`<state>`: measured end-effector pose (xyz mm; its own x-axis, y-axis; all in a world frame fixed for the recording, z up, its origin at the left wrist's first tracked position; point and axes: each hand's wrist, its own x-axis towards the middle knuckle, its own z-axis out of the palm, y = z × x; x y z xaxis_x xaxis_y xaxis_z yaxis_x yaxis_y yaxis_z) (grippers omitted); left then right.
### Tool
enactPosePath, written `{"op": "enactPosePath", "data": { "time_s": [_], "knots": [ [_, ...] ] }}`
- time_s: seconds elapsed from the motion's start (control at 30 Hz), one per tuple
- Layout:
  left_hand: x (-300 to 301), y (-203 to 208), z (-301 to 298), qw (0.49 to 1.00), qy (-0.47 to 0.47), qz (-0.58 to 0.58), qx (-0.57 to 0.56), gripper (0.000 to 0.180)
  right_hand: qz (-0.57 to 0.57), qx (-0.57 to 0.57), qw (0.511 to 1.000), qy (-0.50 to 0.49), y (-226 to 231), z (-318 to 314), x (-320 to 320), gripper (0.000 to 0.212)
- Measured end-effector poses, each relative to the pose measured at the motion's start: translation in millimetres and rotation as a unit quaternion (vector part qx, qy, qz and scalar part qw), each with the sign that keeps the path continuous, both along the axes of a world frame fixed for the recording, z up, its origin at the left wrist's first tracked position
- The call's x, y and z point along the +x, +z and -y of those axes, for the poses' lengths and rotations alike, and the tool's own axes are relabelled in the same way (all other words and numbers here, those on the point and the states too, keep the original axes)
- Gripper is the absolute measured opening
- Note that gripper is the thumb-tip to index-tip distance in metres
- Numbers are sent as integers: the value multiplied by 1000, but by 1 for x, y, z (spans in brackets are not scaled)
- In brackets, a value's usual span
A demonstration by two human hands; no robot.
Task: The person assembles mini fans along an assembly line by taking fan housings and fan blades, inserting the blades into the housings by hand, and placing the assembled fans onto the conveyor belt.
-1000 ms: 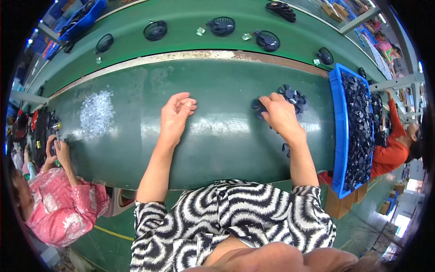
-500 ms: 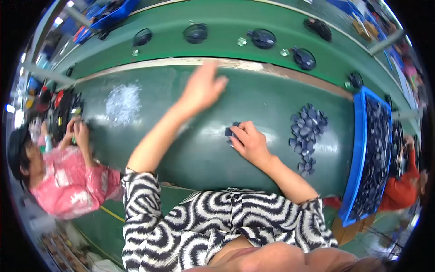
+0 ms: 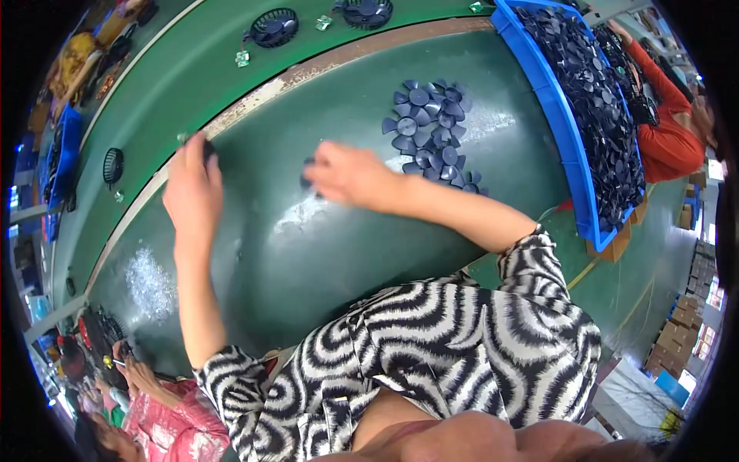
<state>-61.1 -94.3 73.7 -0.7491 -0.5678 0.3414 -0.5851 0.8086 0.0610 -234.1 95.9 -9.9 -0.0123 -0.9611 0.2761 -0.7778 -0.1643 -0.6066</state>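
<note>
Fingers [image 3: 326, 175] of the right hand [image 3: 350, 177], pinched together, hold a dark fan blade [image 3: 308, 175] at frame centre. Left hand [image 3: 192, 183], blurred, left of centre, bends beside a dark part [image 3: 208, 149]; its grip is unclear. More blades [image 3: 418, 97] pile on the green table [image 3: 285, 262], upper centre; blue bin [image 3: 566, 150] of blades, upper right.

The counter [image 3: 254, 269] looks smooth and glossy to me, its edging strip [image 3: 269, 92] rough and chipped; from here I read the fan blades [image 3: 418, 96] as smooth, low-sheen plastic, the crate [image 3: 573, 165] likewise plastic, the shirt [image 3: 431, 331] cloth.
</note>
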Motion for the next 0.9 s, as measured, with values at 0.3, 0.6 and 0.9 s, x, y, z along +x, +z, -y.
{"op": "enactPosePath", "data": {
  "time_s": [0.3,0.6,0.9],
  "knots": [
    [56,-4,-87,955,20,2,296,23,-75,51,993,-76,27,14,-19,19],
    [68,-39,-51,975,3,46,219,18,-113,199,973,-21,45,-13,-6,27],
    [58,-68,-53,665,114,-389,627,35,27,-57,992,-105,61,-6,35,34]
  ]
}}
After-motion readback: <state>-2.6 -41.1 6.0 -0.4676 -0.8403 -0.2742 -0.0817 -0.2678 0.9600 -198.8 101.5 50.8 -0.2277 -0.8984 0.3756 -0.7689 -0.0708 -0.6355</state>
